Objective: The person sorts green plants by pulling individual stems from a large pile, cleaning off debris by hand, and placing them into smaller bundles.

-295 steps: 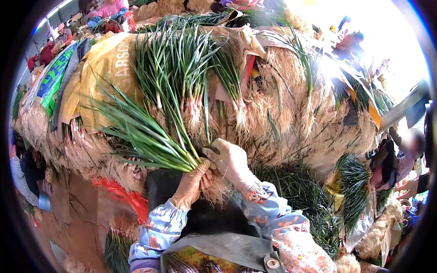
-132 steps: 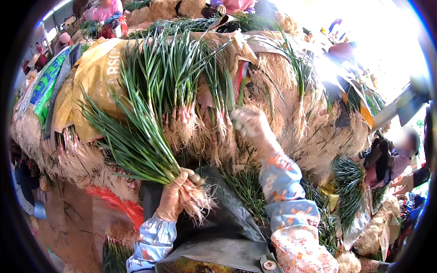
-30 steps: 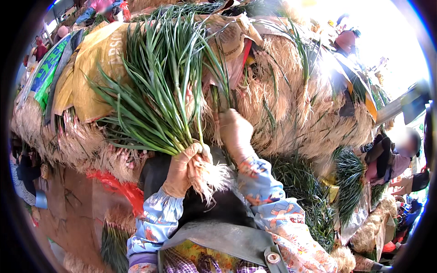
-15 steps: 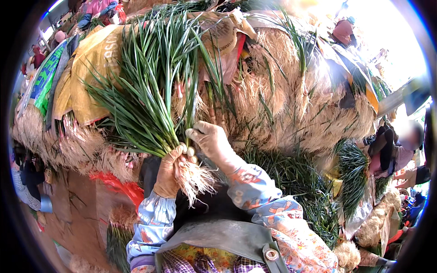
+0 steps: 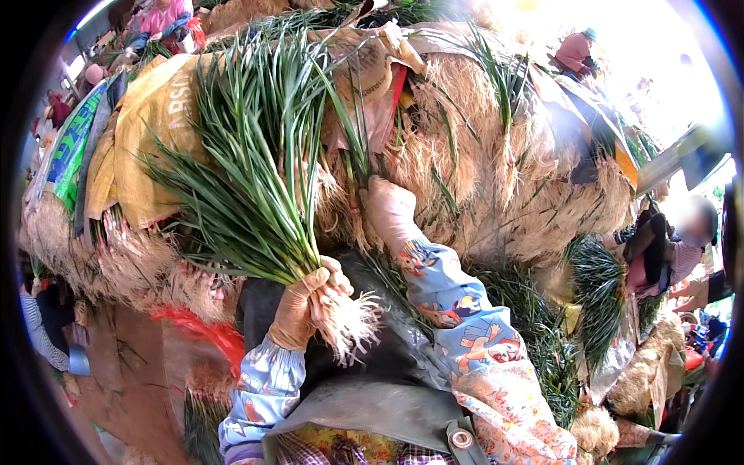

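Note:
My left hand is closed round a thick bunch of green onions. Their long green leaves fan up and to the left, while the pale, stringy roots hang out below my fingers to the right. Ahead of it, my right hand reaches against the heap of root-fringed green onions. Its fingers are curled at the lower end of some green leaves; the fingertips are hidden, so what they hold cannot be made out. Both forearms wear blue patterned sleeves.
Yellow woven sacking covers the heap's left part. Loose green leaves lie to the right of my arm. A dark apron covers my lap. Red plastic lies at left. Another person sits at right; others are farther back.
My right hand has moved away from the bunch, forward to the heap. My left hand, still gripping the bunch, has shifted slightly right and its fingers have closed more tightly.

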{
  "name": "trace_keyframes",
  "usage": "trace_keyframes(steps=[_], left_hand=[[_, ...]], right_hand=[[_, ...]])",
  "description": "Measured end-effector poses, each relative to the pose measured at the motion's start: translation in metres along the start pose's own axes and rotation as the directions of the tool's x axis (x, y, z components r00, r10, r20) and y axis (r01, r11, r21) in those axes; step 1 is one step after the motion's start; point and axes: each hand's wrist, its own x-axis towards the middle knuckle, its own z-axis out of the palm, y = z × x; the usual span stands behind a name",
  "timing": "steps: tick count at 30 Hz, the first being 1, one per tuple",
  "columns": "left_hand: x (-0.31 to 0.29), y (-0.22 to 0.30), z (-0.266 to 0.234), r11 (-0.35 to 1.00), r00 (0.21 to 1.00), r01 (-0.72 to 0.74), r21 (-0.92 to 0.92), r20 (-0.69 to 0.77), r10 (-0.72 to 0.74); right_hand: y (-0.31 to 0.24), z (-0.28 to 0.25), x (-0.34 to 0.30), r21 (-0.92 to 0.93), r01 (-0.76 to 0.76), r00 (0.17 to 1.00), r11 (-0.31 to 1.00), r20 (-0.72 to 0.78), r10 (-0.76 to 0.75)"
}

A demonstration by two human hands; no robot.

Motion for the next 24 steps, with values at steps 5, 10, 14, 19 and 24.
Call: trace_keyframes(steps=[5, 10, 14, 19, 24], left_hand=[[-0.002, -0.002, -0.005, 0.948, 0.968, 0.034, 0.316, -0.246, 0.048], [-0.010, 0.004, 0.004, 0.970, 0.964, 0.037, 0.238, -0.264, 0.028], [-0.019, 0.006, 0.014, 0.996, 0.997, -0.059, -0.074, 0.044, 0.063], [-0.031, 0.005, -0.003, 0.958, 0.998, 0.007, -0.287, 0.055, 0.010], [-0.033, -0.002, -0.005, 0.971, 0.999, -0.003, -0.239, -0.032, -0.004]], right_hand=[[-0.025, -0.013, -0.053, 0.528, -0.021, 0.993, 0.849, 0.111, -0.044], [-0.058, -0.030, -0.074, 0.250, 0.312, 0.949, 0.917, -0.129, -0.288], [0.028, 0.002, -0.058, 0.869, -0.457, 0.879, 0.186, 0.411, 0.242], [-0.035, -0.054, -0.082, 0.881, -0.311, 0.825, 0.356, 0.437, -0.360], [-0.083, -0.062, -0.064, 0.768, -0.638, 0.749, -0.050, 0.605, -0.271]])
